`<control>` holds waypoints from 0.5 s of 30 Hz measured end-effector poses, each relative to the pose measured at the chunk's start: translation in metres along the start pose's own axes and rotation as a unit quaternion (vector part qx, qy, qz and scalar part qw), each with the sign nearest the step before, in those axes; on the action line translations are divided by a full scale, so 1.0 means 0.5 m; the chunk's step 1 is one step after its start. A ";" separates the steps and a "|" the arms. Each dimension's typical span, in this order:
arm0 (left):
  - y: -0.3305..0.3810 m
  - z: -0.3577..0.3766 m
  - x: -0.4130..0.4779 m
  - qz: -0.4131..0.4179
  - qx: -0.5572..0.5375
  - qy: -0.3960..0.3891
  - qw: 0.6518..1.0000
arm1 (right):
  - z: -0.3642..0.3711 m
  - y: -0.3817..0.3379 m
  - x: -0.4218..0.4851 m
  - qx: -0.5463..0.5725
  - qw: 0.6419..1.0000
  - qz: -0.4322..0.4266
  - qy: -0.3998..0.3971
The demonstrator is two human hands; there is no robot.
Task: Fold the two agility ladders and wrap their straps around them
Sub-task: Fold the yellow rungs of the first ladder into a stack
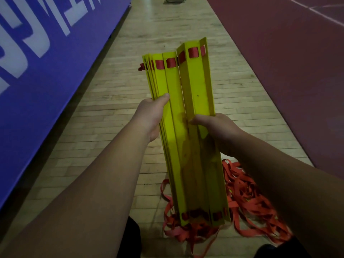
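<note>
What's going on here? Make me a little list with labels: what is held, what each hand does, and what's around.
held: yellow rungs, bunched together, the right ones fanned apart
left hand: grips the left bunch, thumb on the front
right hand: holds the right rungs, thumb on the front
straps: red, threaded through the rung ends, loose tangle below
floor: wood boards
left side: blue banner with white letters
right side: dark red mat

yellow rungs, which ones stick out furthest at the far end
The rightmost rungs, gripped by the right hand. Their red-strapped tips reach past the tighter bunch pinched by the left hand.
</note>
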State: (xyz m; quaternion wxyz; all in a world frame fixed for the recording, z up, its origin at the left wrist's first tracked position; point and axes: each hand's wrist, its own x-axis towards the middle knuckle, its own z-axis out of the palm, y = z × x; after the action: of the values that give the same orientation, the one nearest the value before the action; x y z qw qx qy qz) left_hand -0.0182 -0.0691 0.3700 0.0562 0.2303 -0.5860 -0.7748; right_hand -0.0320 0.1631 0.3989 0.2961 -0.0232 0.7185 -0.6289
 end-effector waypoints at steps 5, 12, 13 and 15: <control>0.013 0.032 -0.037 0.056 0.083 0.066 0.993 | 0.003 0.001 -0.006 0.021 1.000 0.010 -0.011; 0.016 0.048 -0.056 0.052 0.133 0.099 0.985 | 0.011 -0.010 -0.023 0.030 0.997 0.012 -0.069; 0.021 0.052 -0.062 0.045 0.124 0.091 0.987 | 0.013 -0.010 -0.023 0.027 0.997 0.008 -0.074; 0.029 0.062 -0.072 0.026 0.089 0.066 0.994 | 0.017 -0.009 -0.022 0.032 0.997 0.006 -0.077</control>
State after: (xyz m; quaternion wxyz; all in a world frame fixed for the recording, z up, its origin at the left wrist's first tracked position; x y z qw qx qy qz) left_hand -0.0019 -0.0336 0.4006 0.0938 0.2700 -0.6534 -0.7010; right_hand -0.0206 0.1591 0.4072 0.3551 -0.0577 0.6734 -0.6458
